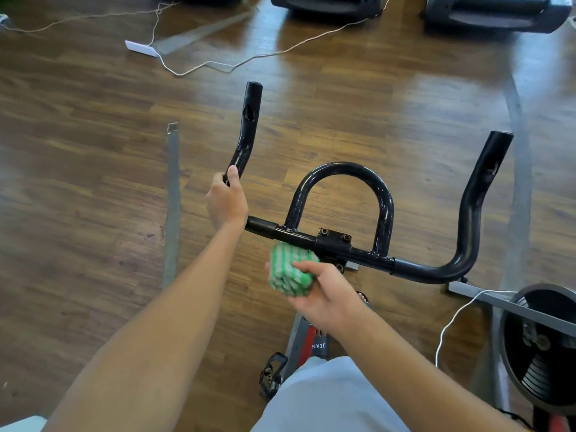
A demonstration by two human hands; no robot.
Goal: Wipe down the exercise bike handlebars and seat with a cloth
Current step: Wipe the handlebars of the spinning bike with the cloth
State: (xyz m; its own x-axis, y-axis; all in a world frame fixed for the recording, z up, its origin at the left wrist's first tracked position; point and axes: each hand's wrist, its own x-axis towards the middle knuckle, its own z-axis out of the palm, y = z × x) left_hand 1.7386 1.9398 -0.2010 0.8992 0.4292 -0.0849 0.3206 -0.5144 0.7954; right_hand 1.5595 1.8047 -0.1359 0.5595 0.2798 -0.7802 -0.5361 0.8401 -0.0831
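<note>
The black exercise bike handlebars (383, 194) fill the middle of the head view, with two upturned outer horns and a centre loop. My left hand (226, 202) grips the left horn at its lower bend, thumb on top. My right hand (324, 294) holds a folded green and white striped cloth (291, 271) just below the crossbar, left of the clamp. I cannot tell whether the cloth touches the bar. The seat is not in view.
Brown wood floor lies all around. White cords (218, 62) run across the floor at the back, near the bases of other machines (324, 6). A flywheel (542, 347) stands at the right, a pedal (272, 374) below.
</note>
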